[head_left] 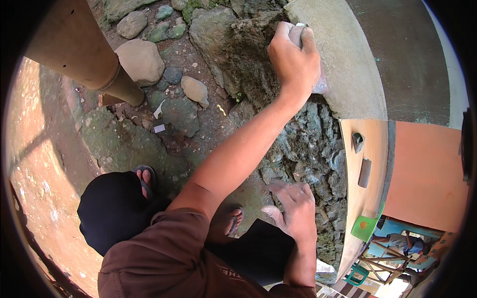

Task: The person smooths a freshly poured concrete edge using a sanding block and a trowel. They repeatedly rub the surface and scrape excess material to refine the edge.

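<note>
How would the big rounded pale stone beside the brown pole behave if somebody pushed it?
The pale stone is probably heavy, given its bulk. Its rounded sides might let it rock, but the smaller dark stone beside it could hinder rolling.

Open gap between left forearm (236, 154) and right hand (294, 208), rock (313, 146) alongside

Setting was outdoors, seemingly residential. Loose stones (141, 61) lay on bare ground (54, 218) near a bamboo post (82, 47); rough rock (318, 144) edged a pale concrete strip (345, 59), an orange wall (422, 174) nearby.
</note>
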The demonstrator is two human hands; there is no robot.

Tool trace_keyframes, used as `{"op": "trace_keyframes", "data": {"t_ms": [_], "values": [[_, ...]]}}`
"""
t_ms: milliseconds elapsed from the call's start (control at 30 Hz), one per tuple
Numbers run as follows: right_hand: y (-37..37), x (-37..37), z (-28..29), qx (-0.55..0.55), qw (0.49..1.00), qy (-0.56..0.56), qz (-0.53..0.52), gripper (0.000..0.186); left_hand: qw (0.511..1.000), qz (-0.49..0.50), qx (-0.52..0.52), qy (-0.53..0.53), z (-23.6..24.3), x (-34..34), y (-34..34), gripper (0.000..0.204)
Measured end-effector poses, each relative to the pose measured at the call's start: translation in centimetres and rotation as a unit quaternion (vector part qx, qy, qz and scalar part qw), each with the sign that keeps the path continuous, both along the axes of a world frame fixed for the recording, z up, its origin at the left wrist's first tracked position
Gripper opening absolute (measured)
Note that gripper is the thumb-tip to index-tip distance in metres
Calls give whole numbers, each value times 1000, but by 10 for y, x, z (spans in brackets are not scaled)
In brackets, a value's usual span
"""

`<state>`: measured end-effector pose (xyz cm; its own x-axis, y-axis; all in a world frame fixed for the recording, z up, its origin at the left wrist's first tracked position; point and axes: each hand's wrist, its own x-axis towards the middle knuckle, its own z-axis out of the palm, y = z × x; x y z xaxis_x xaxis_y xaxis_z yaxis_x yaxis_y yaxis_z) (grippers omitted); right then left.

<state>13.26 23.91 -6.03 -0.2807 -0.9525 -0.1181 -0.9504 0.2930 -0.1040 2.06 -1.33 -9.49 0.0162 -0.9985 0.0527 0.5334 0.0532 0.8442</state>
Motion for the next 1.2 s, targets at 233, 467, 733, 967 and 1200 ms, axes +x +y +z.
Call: {"op": "trace_keyframes", "data": {"t_ms": [233, 467, 733, 967, 1200], "values": [[0, 11, 7, -2, 999, -44, 5, 53, 998, 19, 44, 37, 8, 6, -41, 14], [-8, 6, 3, -7, 1000, -5, 12, 52, 997, 48, 33, 47, 7, 4, -78, 21], [-11, 5, 1, 2, 1000, 3, 13, 52, 1000, -4, 22, 4, -1, 0, -48, 16], [-15, 17, 13, -19, 1000, 0, 17, 50, 995, -4, 70, 69, 12, 21, -34, 18], [-31, 19, 19, -109, 987, 118, -32, 43, 960, -111, 206, 154, -17, 96, 52, 10]]}}
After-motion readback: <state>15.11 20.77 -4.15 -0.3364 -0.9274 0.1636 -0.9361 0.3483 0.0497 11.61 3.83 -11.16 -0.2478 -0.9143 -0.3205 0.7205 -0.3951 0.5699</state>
